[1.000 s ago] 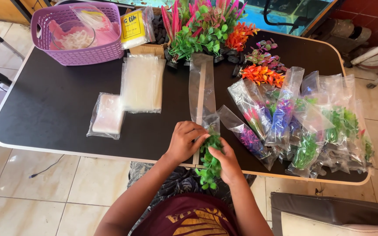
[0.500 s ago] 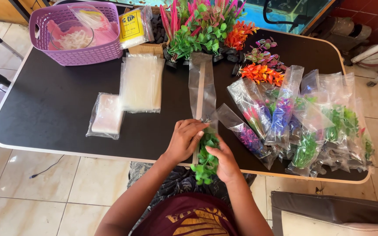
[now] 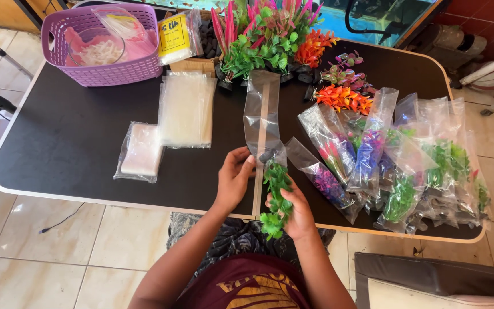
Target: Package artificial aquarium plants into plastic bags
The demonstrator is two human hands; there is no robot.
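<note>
Centre of the frame, just below the middle: left hand (image 3: pixel 234 178) pinching the open mouth of a clear plastic sleeve (image 3: pixel 262 117), fingers closed on its lower edge. Right hand (image 3: pixel 299 210) wrapped around a green plastic plant (image 3: pixel 275 197), base end pointing up into the bag opening. Sleeve lying flat up the black table (image 3: pixel 70 143), thin, floppy, probably slippery and quick to collapse shut. Best held at the rim, both layers parted. Plant looking light, springy, leaves likely to snag on the film; firmer grip lower on the stem, not on the leaf tips. Right of frame, a heap of bagged plants (image 3: pixel 407 166). Upper left, a purple basket (image 3: pixel 107 71); beside it, a stack of empty sleeves (image 3: pixel 185 109).
</note>
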